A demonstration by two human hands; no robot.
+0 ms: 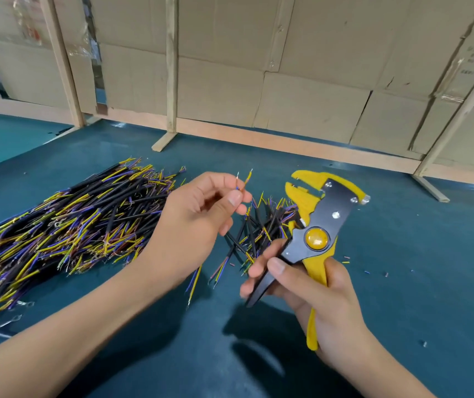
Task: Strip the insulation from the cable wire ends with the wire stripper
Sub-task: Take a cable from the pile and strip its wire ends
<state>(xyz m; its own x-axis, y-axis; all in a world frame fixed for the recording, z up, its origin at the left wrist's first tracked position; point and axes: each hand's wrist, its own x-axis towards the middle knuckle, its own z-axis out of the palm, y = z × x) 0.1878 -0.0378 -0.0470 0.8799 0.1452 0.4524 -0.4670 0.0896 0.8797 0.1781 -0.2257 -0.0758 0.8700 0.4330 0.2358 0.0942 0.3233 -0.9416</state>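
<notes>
Cable [231,239] mostly hidden in left hand [198,216] pinch | right hand [310,285] grips wire stripper [316,225]

Teal table [402,282] carries large cable pile [57,231], smaller cable heap [261,225], scattered insulation bits [385,273]

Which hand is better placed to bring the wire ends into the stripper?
The left hand: it already pinches the cable, ends up, beside the open head of the wire stripper, whose handles occupy the right hand.
</notes>
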